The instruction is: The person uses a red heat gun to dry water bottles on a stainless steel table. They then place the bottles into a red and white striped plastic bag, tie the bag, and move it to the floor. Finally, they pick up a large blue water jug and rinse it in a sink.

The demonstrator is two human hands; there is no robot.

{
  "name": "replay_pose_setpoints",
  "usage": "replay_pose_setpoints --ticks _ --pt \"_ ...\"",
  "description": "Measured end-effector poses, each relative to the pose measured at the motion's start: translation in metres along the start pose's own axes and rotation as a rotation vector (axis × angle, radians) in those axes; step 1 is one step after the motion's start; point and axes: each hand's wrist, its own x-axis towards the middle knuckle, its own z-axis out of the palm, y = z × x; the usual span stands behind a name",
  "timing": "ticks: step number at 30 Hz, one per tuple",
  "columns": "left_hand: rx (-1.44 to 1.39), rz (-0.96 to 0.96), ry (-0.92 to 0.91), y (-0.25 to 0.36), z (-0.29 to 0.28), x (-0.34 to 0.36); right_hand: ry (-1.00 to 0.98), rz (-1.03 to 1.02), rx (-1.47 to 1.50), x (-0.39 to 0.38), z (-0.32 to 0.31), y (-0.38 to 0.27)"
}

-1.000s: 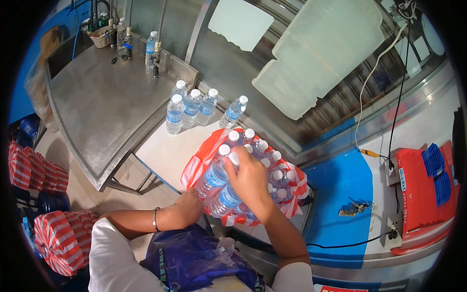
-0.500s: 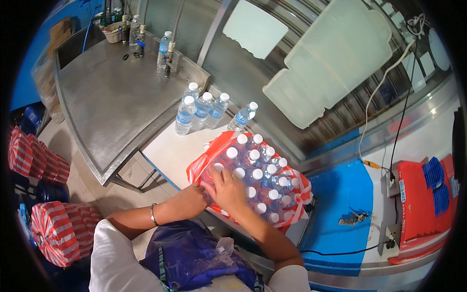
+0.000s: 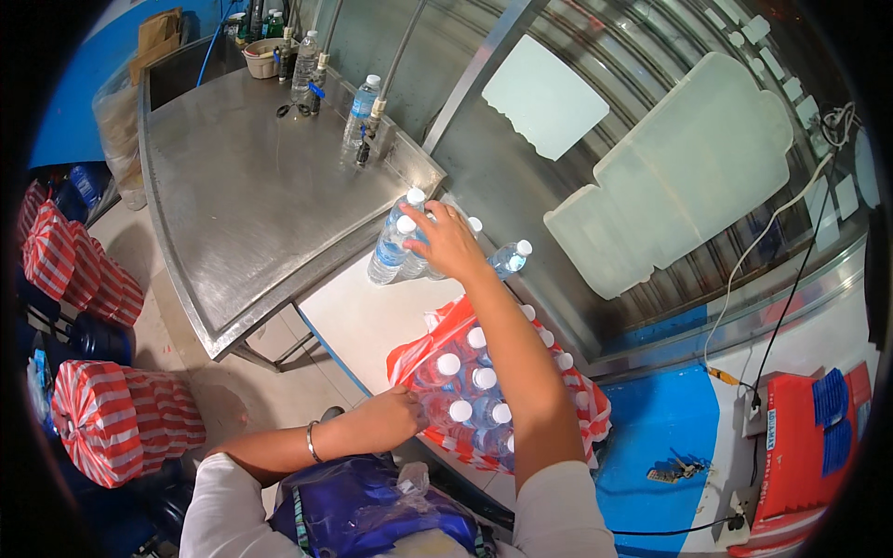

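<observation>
My left hand (image 3: 391,418) is closed on the near left edge of a red-and-white striped plastic bag (image 3: 423,363). The bag is open at the top and packed with upright water bottles (image 3: 484,378) with white caps, some hidden by my right arm. My right hand (image 3: 448,242) reaches over a small group of loose water bottles (image 3: 386,260) at the far end of the white table. Its fingers are spread around the bottle tops, and it hides some of them. Another water bottle (image 3: 509,260) stands just right of that hand.
A metal counter (image 3: 251,186) adjoins on the left, with taps (image 3: 372,121), bottles and a bowl (image 3: 263,60) at its back. Filled striped bags (image 3: 130,418) sit at the left. Keys (image 3: 677,470) and a red package (image 3: 805,456) lie on the right.
My right hand has left the bag and moved up to the loose bottles. The left hand remains at the bag's edge. The whole view has shifted, with the scene now lower and further right.
</observation>
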Motion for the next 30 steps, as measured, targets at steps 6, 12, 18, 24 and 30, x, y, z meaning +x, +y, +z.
replay_pose_setpoints --ticks 6,12,18,24,30 --pt "-0.122 0.106 0.061 0.006 -0.009 -0.004 0.027 -0.026 0.039 0.006 0.030 0.007" --pt "-0.133 0.217 0.116 0.018 -0.011 0.000 0.272 0.165 0.048 -0.029 -0.029 -0.016" --pt "-0.059 0.236 0.130 0.054 0.011 0.028 0.642 0.284 -0.042 -0.134 -0.184 -0.070" --pt "0.009 0.222 -0.176 0.073 0.030 0.035 0.844 0.492 -0.004 -0.250 -0.246 -0.139" --pt "-0.036 0.297 -0.061 0.072 0.028 0.023 0.674 0.589 0.048 -0.325 -0.189 -0.165"
